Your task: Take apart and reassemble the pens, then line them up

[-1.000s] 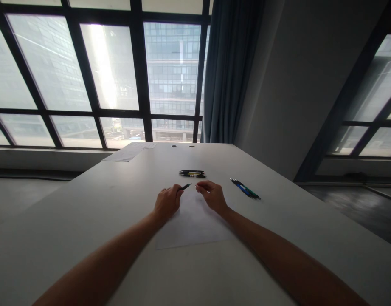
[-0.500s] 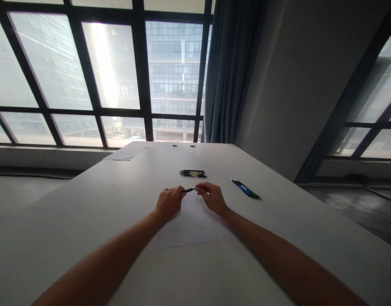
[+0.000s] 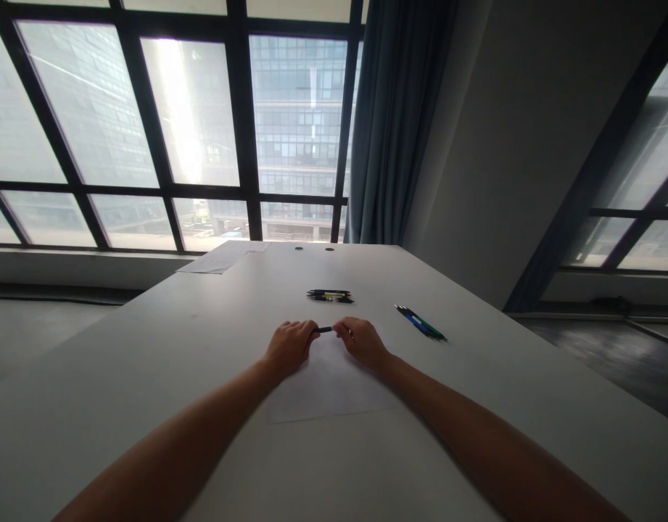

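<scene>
My left hand [image 3: 291, 346] is closed around a dark pen [image 3: 323, 330], whose exposed end points right, above a sheet of white paper [image 3: 334, 391]. At that end, my right hand [image 3: 362, 341] pinches with thumb and fingertips; whether a small part sits between them is too small to see. Beyond my hands lies a group of several dark pens [image 3: 329, 296], one with a yellow part. Off to the right, a few pens with blue and green barrels [image 3: 421, 323] lie slanted on the table.
The white table [image 3: 165, 348] stretches away toward the windows. Papers [image 3: 220, 259] lie at its far left edge, and two round dark grommets [image 3: 330, 249] show at the far end. A blue curtain [image 3: 391, 130] hangs behind.
My right hand has turned slightly downward, its fingertips closer over the pen's end. The pen lies more level, and the light tip seen before is now hidden.
</scene>
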Demonstrator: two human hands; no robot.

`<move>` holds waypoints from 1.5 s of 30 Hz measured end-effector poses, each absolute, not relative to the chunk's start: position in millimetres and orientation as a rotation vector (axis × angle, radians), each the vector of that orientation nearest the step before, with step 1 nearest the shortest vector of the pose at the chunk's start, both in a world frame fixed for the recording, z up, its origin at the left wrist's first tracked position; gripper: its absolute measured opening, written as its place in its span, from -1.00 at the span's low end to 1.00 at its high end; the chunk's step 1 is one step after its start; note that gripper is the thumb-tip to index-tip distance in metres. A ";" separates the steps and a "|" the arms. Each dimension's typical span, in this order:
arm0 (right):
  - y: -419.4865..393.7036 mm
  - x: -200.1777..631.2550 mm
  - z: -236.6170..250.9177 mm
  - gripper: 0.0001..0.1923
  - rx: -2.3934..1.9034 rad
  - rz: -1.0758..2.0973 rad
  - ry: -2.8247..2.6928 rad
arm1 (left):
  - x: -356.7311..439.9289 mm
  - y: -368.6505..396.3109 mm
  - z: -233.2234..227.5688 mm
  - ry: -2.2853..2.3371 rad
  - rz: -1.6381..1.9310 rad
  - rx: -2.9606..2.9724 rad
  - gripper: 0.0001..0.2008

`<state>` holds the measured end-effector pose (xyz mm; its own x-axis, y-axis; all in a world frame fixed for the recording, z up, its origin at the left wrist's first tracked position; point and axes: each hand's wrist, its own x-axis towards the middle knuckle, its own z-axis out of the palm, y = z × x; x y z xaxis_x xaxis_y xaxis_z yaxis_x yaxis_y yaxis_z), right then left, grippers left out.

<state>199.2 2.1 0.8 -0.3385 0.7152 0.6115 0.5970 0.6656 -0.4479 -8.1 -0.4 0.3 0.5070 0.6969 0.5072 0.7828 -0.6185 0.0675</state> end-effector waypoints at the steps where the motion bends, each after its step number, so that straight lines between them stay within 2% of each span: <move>1: 1.9 199.6 0.7 -0.75 -1.013 0.179 -2.068 | -8.1 -0.4 0.4 -1.268 -0.748 -2.576 -0.80; 5: 0.6 200.3 0.5 -0.81 -0.972 0.138 -2.124 | -8.2 -0.9 0.9 -1.237 -0.736 -2.575 -0.80; 14: 1.1 203.9 2.3 -0.76 -0.962 -0.071 -2.233 | -8.2 -0.8 1.7 -1.205 -0.727 -2.585 -0.79; 25: 0.0 202.1 0.5 -0.84 -0.943 -0.131 -2.235 | -9.5 -0.7 2.2 -1.218 -0.713 -2.580 -0.80; 45: -2.0 200.5 2.3 -0.75 -0.965 -0.213 -2.287 | -8.7 -2.9 4.2 -1.171 -0.701 -2.572 -0.81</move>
